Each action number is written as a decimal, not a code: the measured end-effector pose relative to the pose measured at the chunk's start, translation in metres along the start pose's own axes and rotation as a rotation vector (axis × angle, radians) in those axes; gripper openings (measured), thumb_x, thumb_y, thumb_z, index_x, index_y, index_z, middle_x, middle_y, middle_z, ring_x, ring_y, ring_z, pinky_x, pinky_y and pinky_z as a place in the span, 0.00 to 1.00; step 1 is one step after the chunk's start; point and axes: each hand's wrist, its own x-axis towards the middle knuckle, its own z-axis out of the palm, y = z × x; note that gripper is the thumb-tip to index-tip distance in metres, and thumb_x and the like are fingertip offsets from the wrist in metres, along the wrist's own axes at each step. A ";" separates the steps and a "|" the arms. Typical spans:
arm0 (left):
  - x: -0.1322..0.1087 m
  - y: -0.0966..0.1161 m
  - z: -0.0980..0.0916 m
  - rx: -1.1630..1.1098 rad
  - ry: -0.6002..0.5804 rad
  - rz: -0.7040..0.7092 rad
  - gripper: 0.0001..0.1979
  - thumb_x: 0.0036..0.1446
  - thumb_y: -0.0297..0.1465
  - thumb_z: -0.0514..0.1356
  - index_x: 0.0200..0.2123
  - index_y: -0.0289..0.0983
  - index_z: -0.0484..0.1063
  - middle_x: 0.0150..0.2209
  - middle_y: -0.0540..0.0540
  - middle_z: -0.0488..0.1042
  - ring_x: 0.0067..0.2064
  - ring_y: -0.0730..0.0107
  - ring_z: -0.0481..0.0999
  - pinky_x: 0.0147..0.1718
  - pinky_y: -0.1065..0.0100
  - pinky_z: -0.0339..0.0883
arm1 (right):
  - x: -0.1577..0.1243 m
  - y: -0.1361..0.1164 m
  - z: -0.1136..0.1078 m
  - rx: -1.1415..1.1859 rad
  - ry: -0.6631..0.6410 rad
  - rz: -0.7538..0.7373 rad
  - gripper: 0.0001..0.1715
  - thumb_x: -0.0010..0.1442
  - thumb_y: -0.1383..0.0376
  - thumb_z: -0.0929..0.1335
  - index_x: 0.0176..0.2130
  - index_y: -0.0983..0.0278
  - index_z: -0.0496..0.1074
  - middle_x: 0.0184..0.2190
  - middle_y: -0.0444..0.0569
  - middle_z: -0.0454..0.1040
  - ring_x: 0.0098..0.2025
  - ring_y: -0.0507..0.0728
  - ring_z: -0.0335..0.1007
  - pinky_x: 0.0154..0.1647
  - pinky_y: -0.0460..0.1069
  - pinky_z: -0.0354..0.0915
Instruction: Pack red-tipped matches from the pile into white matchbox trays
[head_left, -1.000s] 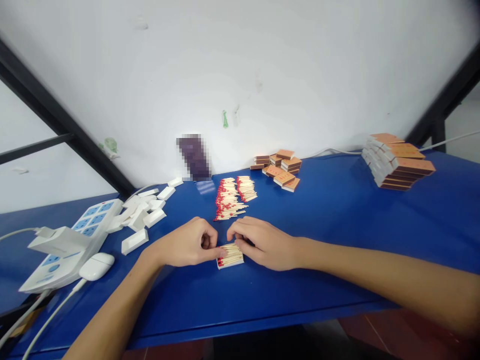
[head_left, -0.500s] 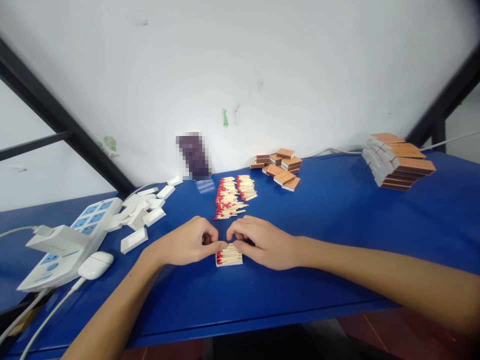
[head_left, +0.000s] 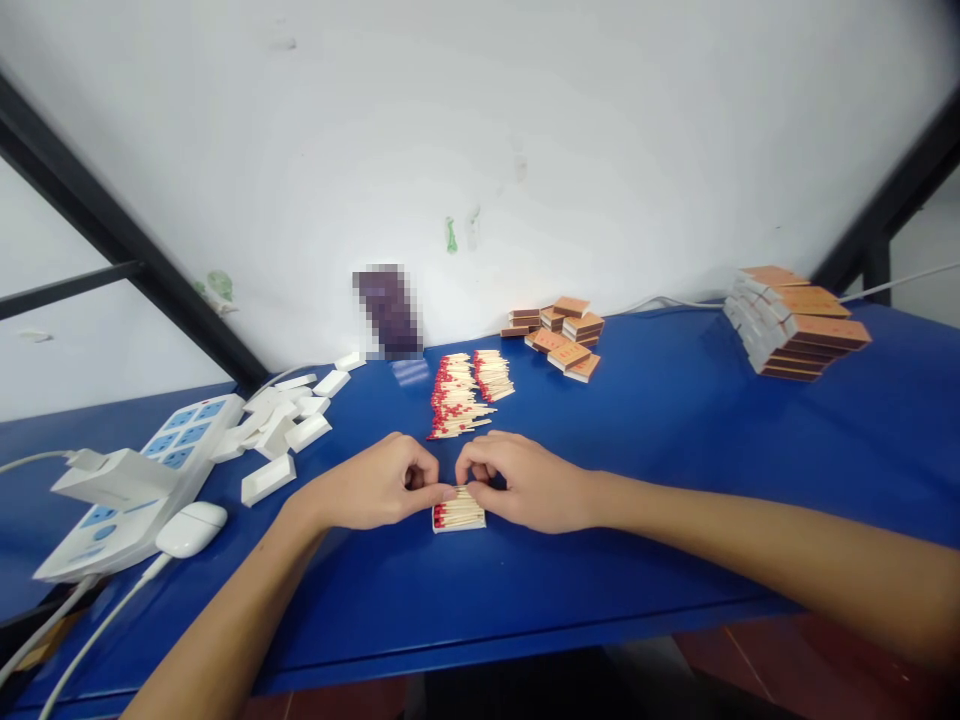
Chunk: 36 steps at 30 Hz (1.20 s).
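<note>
Bends both bare hands over a small white tray (head_left: 459, 529) of red-tipped matches (head_left: 462, 513), set on a blue table (head_left: 570, 580) nearer the front edge than a loose match pile (head_left: 456, 400). Bares more red heads than a second ago after drawing the thumb of the left hand (head_left: 382, 485) back toward the far rim, and turns the tray squarer to the table; probably means a layer now lying more evenly. Curls the fingers of left hand and right hand (head_left: 536, 485) inward, thumbs stretched apart to the tray's far side. Cannot tell pinching from mere resting there, given other fingertips largely out of sight and a far rim covered by thumbs. Loses both forearms (head_left: 712, 540) at the frame's edges; offers only coarse squares for a dark upright shape (head_left: 391, 312) by the wall (head_left: 600, 150)
</note>
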 end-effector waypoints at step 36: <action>-0.002 0.004 -0.004 -0.047 -0.052 0.035 0.07 0.57 0.30 0.56 0.27 0.36 0.65 0.22 0.54 0.64 0.24 0.76 0.61 0.24 0.72 0.56 | -0.002 0.002 -0.005 0.109 0.127 -0.015 0.06 0.65 0.67 0.62 0.38 0.62 0.68 0.28 0.42 0.68 0.29 0.51 0.62 0.32 0.47 0.59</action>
